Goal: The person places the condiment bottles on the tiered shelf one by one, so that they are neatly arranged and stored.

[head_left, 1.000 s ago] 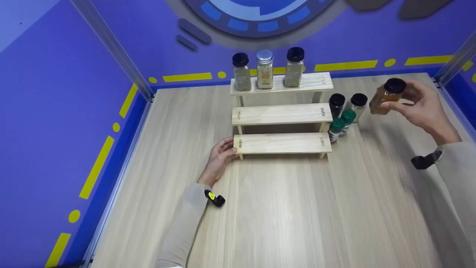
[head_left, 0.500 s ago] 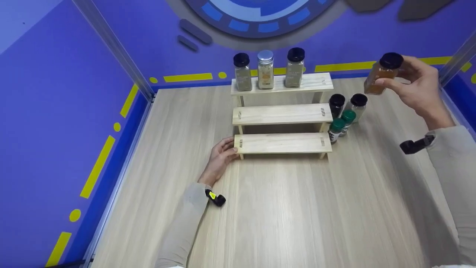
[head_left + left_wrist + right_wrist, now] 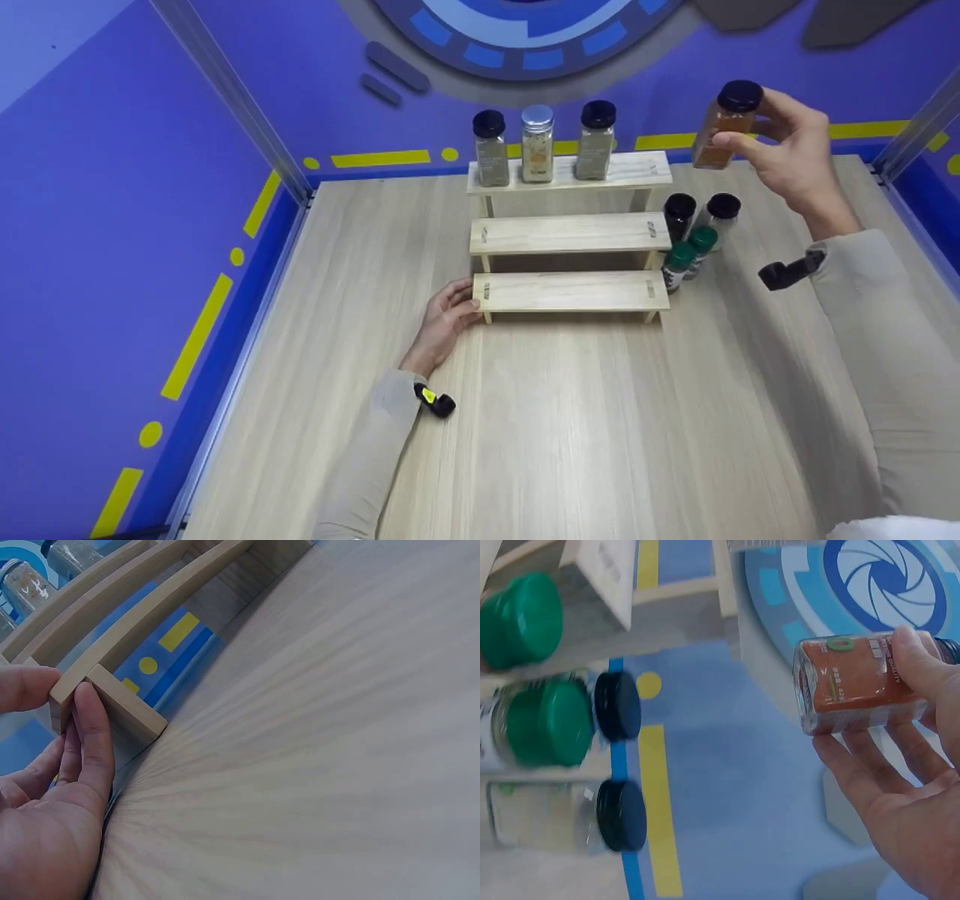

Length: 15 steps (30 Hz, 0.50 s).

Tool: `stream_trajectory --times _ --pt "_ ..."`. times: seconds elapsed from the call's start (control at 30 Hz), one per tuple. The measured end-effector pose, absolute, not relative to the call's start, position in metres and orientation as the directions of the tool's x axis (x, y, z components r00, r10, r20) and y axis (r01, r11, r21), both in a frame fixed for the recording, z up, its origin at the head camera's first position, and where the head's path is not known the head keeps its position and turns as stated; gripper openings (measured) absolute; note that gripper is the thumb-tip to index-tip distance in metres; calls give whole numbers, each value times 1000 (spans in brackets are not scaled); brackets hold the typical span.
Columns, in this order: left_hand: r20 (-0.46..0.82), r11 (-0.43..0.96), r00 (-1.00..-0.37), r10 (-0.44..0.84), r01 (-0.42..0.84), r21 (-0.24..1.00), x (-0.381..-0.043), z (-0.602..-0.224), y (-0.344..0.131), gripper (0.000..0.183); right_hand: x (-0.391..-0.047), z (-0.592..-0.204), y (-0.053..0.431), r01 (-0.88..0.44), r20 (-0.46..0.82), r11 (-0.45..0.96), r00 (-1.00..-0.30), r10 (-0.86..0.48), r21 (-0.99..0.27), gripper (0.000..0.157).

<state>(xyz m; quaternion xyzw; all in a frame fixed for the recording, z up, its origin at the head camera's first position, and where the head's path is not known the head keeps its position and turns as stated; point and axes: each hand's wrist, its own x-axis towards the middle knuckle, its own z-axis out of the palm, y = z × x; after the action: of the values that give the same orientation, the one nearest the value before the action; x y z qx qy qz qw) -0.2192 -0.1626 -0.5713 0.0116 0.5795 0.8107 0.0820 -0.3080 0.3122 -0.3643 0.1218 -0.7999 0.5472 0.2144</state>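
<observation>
My right hand [image 3: 799, 154] has the brown jar [image 3: 712, 144] pinched between thumb and fingers, up in the air right of the rack [image 3: 570, 234], leaning a bit. Left hand [image 3: 441, 326] is pinching the left end of the rack's bottom step [image 3: 570, 291]. 3 jars [image 3: 537, 160] stand on its top step [image 3: 637, 171], and 4 others, 2 with green caps [image 3: 680, 254], are just right of it.

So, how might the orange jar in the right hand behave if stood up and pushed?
The orange jar would likely resist rolling, given its flat sides. Standing, its tall, narrow shape could tip. Its clear, shiny walls suggest glass, perhaps breakable.
</observation>
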Motion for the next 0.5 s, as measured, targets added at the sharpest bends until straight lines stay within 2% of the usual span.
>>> stream_trajectory --times 0.5 --pt "-75 -304 -985 158 -121 945 -219 -571 -165 52 -324 -355 261 -377 406 362 -914 5 -853 48"
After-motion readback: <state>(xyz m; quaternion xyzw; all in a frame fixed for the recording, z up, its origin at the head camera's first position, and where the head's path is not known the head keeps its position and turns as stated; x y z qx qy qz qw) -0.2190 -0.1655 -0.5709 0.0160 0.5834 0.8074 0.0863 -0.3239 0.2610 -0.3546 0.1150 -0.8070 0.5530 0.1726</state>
